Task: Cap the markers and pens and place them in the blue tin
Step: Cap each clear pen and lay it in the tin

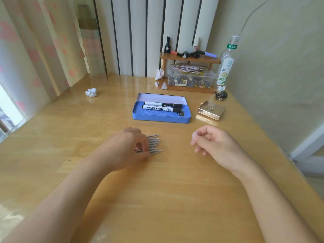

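We saw a row of pens (154,143) lying side by side on the worktop (166,190), their long axes running left to right across our view and their bare metal tips pointing to our right — no caps on any tip we could see. How many there were we could not tell, since the hand hid their left ends. Our left hand (129,148) lay over those ends, its fingers (140,145) curled down onto the barrels, pinching or gathering them; whether it had one pen or several in its grip was not clear. Our right hand (210,142) hovered well apart to the right, fingers bunched around something small and pale at the fingertips — probably a pen cap, though it was blurred.

Beyond the pens stood the blue tin (161,117), lid open toward the wall. Two black-and-white markers (162,106) already lay inside it, capped, their long axes also left to right, parallel to the tin's long side.

We judged the marker part done and the pen part barely begun: each pen had yet to be capped and carried into the tin. A small gold box (211,110) sat just to the tin's right.
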